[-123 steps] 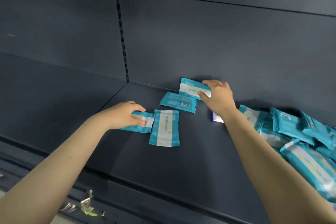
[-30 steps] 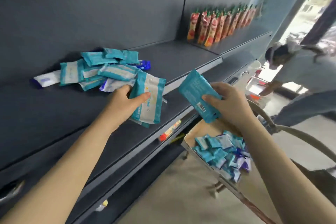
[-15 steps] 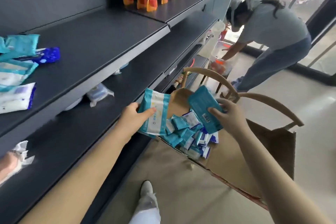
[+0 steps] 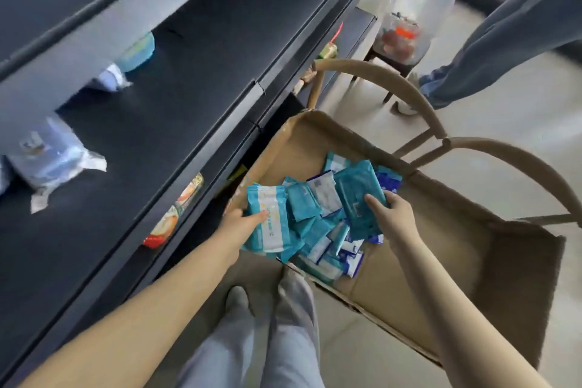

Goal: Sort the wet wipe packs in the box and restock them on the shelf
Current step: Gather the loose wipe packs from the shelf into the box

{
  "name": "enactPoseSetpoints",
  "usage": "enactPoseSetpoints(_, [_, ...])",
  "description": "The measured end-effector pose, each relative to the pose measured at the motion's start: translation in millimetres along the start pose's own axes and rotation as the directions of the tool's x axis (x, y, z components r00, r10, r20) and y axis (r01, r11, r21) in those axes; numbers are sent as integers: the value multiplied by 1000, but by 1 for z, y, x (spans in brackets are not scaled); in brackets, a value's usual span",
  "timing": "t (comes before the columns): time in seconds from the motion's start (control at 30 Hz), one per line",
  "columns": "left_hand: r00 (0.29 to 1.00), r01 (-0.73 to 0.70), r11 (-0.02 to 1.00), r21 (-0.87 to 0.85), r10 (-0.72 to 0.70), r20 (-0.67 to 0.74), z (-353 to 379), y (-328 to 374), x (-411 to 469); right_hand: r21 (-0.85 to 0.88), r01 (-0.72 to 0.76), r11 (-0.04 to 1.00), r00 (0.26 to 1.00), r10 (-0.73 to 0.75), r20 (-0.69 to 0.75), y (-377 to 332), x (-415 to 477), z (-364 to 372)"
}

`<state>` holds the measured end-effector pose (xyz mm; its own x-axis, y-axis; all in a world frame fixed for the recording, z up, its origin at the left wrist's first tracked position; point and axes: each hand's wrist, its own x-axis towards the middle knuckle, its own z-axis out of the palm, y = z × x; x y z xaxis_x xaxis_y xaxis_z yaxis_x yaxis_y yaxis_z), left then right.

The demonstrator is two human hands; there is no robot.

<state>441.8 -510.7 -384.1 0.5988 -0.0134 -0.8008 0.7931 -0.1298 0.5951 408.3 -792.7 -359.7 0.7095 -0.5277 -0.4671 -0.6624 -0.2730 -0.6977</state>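
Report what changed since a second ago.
Both hands came down from the shelf to the cardboard box: the left hand with its white-striped pack, the right hand with its teal pack, now over the loose packs. Neither pack was let go.

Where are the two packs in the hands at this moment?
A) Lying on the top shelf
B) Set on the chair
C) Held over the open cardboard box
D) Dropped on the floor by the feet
C: the left hand grips a teal-and-white pack and the right hand grips a teal pack, both above the loose pile of packs inside the cardboard box.
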Motion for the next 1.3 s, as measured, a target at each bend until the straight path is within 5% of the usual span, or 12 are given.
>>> enactPoseSetpoints(0.5, [940,209,968,-141,-239,-245,70,-46,172,-326,136,935,933,-10,360,49,166,136])
enactPoseSetpoints(0.6, [933,224,974,-20,-220,-286,68,-48,179,-389,137,911,939,6,345,53,172,143])
enactPoseSetpoints(0.77, [973,230,902,365,-212,-90,48,-54,169,-641,309,702,936,-107,334,47,168,149])
enactPoseSetpoints(0.9, [989,141,911,388,-110,-102,24,-47,138,-553,419,720,880,-173,442,20,151,142])
enactPoseSetpoints(1.07, [989,-28,905,424,86,-118,-17,-24,55,-469,652,596,732,-331,596,-41,86,113])
enactPoseSetpoints(1.3, [874,-298,817,494,441,-203,-105,-29,-152,-319,839,440,536,-576,616,-119,-103,60])
